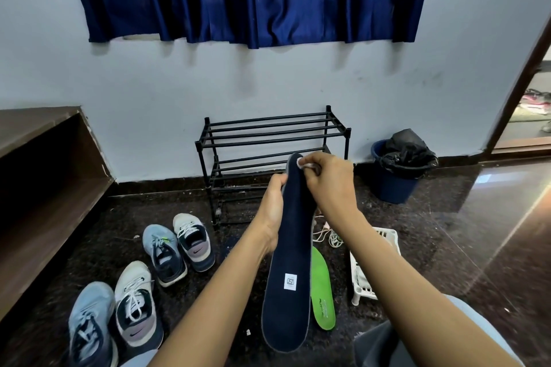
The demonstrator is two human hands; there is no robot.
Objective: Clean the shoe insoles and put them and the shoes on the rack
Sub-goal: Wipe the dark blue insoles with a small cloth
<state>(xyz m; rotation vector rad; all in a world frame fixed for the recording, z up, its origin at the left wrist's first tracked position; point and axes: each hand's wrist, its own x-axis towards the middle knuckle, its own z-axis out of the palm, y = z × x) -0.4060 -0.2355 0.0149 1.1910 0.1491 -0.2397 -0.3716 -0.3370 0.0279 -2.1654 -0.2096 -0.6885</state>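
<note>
Navy insole (290, 262) up in the air, heel end closest, toe tip in front of the rack (268, 134). Left hand (272, 202) grips its left edge, fingers curled round it. Right hand (328, 182) pinches a small white wipe (307, 164) against the toe. Green insole (322, 286) lies on the floor (447, 232) just beside it, with four shoes (162, 250) off to the left.

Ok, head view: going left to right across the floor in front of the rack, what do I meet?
Light blue shoe → white shoe → grey-blue shoe → second white shoe → held navy insole → green insole → white basket → blue bin.
</note>
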